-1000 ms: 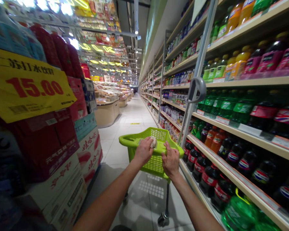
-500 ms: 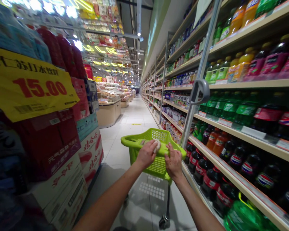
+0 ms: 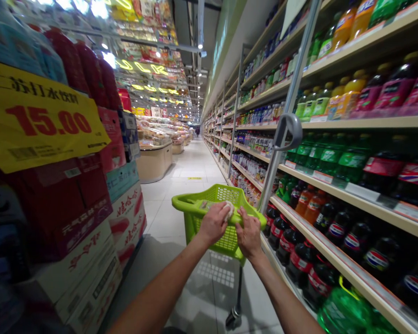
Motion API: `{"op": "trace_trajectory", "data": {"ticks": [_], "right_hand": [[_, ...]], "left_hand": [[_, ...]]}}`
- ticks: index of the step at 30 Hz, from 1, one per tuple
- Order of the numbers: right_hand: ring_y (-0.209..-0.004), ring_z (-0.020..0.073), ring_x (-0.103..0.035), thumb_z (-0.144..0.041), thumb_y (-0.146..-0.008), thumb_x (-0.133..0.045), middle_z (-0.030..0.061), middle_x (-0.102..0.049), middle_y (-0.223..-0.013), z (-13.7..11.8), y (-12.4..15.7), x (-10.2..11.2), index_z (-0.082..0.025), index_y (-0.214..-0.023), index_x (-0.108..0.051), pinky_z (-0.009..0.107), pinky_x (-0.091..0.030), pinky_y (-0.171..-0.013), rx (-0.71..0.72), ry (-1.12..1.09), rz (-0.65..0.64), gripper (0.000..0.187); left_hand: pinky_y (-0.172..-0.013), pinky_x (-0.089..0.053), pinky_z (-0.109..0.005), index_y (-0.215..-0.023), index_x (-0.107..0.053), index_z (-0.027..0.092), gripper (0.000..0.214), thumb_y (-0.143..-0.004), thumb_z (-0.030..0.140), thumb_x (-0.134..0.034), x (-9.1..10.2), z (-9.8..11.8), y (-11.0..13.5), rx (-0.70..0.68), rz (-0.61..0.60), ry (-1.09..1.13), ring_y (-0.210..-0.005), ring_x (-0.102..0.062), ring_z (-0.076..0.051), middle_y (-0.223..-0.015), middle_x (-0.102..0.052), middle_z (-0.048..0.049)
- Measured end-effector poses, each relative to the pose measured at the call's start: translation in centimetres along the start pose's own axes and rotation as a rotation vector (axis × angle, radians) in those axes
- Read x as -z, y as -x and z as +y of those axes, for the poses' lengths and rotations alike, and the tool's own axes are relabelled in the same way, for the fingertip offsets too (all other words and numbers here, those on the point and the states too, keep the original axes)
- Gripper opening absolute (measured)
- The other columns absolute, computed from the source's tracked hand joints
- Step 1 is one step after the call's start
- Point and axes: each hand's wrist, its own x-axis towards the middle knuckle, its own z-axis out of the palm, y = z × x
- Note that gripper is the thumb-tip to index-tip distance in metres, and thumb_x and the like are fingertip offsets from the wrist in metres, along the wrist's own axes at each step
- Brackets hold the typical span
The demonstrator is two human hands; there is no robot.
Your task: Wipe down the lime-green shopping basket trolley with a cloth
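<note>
A lime-green shopping cart [image 3: 191,206] stands tilted in view before me, its basket wall pierced with small holes. My left hand [image 3: 212,225] is closed around a crumpled white cloth [image 3: 229,211], which presses on the cart's handle bar. Just right of it, my right hand [image 3: 248,232] grips the same bar, fingers bent over it and thumb side toward the left hand. A label strip shows on the bar left of the cloth. Most of the cloth is hidden under my left fingers.
Shelves [image 3: 334,181] of soda bottles run along the right, with a grey handle [image 3: 288,132] jutting from the post. Stacked drink cartons [image 3: 90,260] with a yellow price sign [image 3: 45,116] stand on the left. Tiled aisle floor [image 3: 191,160] leads past a food display [image 3: 156,160].
Both hands stay on the handle bar, the left still on the cloth. The whole view has shifted slightly, so the cart and shelves appear a little further left.
</note>
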Motion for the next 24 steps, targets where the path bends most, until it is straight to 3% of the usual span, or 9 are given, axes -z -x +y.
{"op": "trace_trajectory", "data": {"ticks": [2, 7, 12, 14, 20, 24], "right_hand": [[-0.092, 0.0195, -0.053, -0.026, -0.088, -0.031, 0.0093, -0.058, -0.108, 0.2, 0.1, 0.1, -0.015, -0.135, -0.02, 0.036, -0.03, -0.083, 0.005, 0.003, -0.002, 0.05], [-0.09, 0.0199, -0.053, -0.026, -0.087, -0.032, 0.0097, -0.058, -0.108, 0.3, 0.1, -0.1, -0.015, -0.136, -0.018, 0.037, -0.031, -0.083, -0.005, 0.041, 0.008, 0.052], [-0.091, 0.0203, -0.053, -0.027, -0.087, -0.031, 0.0104, -0.059, -0.104, -0.1, 0.1, -0.1, -0.013, -0.135, -0.019, 0.037, -0.033, -0.082, -0.017, 0.041, 0.012, 0.052], [-0.092, 0.0209, -0.053, -0.028, -0.087, -0.03, 0.0114, -0.058, -0.107, 0.1, 0.2, 0.0, -0.013, -0.135, -0.018, 0.038, -0.033, -0.083, -0.007, 0.035, 0.006, 0.051], [-0.093, 0.0202, -0.053, -0.027, -0.087, -0.031, 0.0103, -0.056, -0.112, 0.5, 0.3, -0.2, -0.015, -0.135, -0.018, 0.037, -0.031, -0.084, -0.003, 0.025, 0.028, 0.052], [-0.092, 0.0204, -0.053, -0.028, -0.088, -0.03, 0.0106, -0.057, -0.109, 0.0, 0.2, -0.3, -0.014, -0.135, -0.019, 0.038, -0.032, -0.083, -0.038, 0.027, 0.007, 0.05]], "left_hand": [[-0.097, -0.037, -0.043, -0.112, -0.051, 0.015, 0.045, -0.067, 0.009, -0.047, 0.1, -0.2, 0.1, 0.009, -0.017, -0.004, -0.114, -0.044, -0.022, -0.121, -0.051, -0.0119], [-0.098, -0.037, -0.042, -0.11, -0.052, 0.016, 0.044, -0.068, 0.007, -0.045, 0.9, -1.6, 0.5, 0.189, 0.107, -0.064, -0.114, -0.045, -0.022, -0.119, -0.052, -0.0098], [-0.098, -0.037, -0.042, -0.111, -0.05, 0.017, 0.043, -0.069, 0.009, -0.047, -1.2, 1.7, -0.4, -0.022, -0.016, -0.009, -0.117, -0.042, -0.022, -0.122, -0.05, -0.0113], [-0.097, -0.038, -0.041, -0.111, -0.05, 0.017, 0.042, -0.069, 0.01, -0.048, -1.2, 1.7, -0.5, -0.042, -0.036, -0.001, -0.116, -0.043, -0.022, -0.122, -0.05, -0.011], [-0.096, -0.039, -0.041, -0.105, -0.054, 0.017, 0.04, -0.068, 0.007, -0.045, 1.2, -1.6, 0.3, 0.231, 0.116, -0.095, -0.11, -0.048, -0.021, -0.116, -0.054, -0.0084], [-0.095, -0.04, -0.039, -0.107, -0.052, 0.016, 0.041, -0.067, 0.007, -0.046, 0.0, 0.9, -0.5, 0.066, 0.007, -0.072, -0.111, -0.047, -0.021, -0.118, -0.053, -0.0104]]}}
